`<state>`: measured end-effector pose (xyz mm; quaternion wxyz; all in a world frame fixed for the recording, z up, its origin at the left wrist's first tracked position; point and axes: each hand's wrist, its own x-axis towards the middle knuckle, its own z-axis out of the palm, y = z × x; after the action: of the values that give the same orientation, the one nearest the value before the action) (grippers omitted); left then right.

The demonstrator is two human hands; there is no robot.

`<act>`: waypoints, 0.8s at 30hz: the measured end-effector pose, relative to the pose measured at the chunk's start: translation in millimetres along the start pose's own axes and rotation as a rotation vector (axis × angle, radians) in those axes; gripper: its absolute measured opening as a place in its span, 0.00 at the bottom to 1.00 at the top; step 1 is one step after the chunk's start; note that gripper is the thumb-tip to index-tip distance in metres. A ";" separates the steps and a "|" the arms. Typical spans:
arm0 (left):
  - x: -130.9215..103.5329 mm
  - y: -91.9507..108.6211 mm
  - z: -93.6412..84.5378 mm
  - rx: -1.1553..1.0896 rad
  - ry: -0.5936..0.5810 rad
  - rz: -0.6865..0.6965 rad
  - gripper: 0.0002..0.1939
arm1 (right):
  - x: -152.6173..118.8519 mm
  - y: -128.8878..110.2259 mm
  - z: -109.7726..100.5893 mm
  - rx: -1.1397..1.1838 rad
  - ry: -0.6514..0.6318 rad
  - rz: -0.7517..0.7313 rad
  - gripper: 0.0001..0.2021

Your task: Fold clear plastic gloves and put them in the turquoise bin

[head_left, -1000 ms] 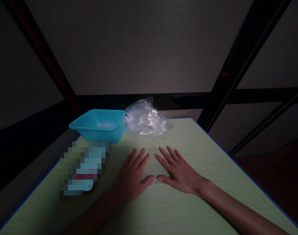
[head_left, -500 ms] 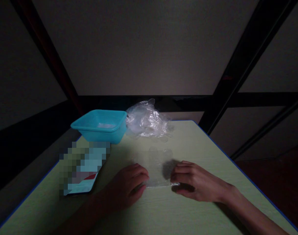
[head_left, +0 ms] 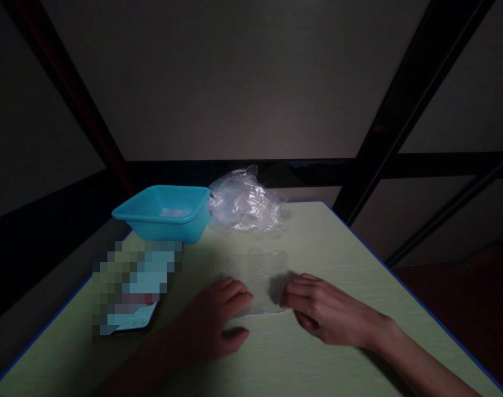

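A thin clear plastic sheet [head_left: 261, 281], perhaps a disposable glove, lies flat on the pale green table [head_left: 317, 364]. My left hand [head_left: 214, 320] rests at its left edge, thumb apart from the fingers, holding nothing. On the opposite side, my right hand [head_left: 317, 309] has its fingers curled together at the sheet's lower right corner; whether the film is pinched between them is hard to make out. Beyond the sheet sits a crumpled clear plastic bag [head_left: 247, 201].
At the back left stands a blue plastic basin [head_left: 164, 218] with something pale inside. A phone [head_left: 138, 317], partly pixelated, lies in front of it. Behind the table rises a panelled wall [head_left: 234, 82].
My left thumb has moved away from its fingers, opening the hand. The fingers and thumb of my right hand have come closer together at the sheet's corner. The view has shifted slightly.
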<state>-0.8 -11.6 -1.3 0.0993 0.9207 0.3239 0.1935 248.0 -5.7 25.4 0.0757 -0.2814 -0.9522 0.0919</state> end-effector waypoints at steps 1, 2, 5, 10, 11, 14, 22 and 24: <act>0.1 0.3 0.2 0.004 0.000 -0.003 0.18 | -0.2 0.4 0.9 -0.003 0.004 -0.002 0.13; 0.2 0.5 0.4 0.009 0.000 -0.005 0.18 | -0.3 1.0 1.8 -0.004 0.008 -0.005 0.13; 0.9 0.6 0.3 0.018 0.004 0.001 0.18 | -0.6 3.3 4.7 -0.011 0.024 -0.015 0.12; 1.7 0.7 0.4 0.031 0.012 0.003 0.18 | -0.6 9.0 9.8 -0.011 0.068 -0.037 0.10; 1.6 0.7 0.6 0.036 0.016 0.000 0.18 | -0.6 10.1 10.4 -0.011 0.075 -0.046 0.11; 1.2 0.5 1.7 0.045 0.029 -0.002 0.18 | -0.5 12.6 10.9 0.009 0.096 -0.060 0.13; 1.7 -2.3 4.0 0.096 0.068 0.028 0.09 | 0.4 14.7 9.6 0.155 0.254 0.021 0.12; 1.4 -4.4 4.6 0.125 0.099 0.043 0.07 | 0.1 15.2 10.1 0.182 0.311 0.038 0.11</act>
<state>-0.3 -7.6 -6.4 0.0214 0.9212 0.3201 0.2202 253.8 5.6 12.3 0.2453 -0.3020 -0.9113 0.1345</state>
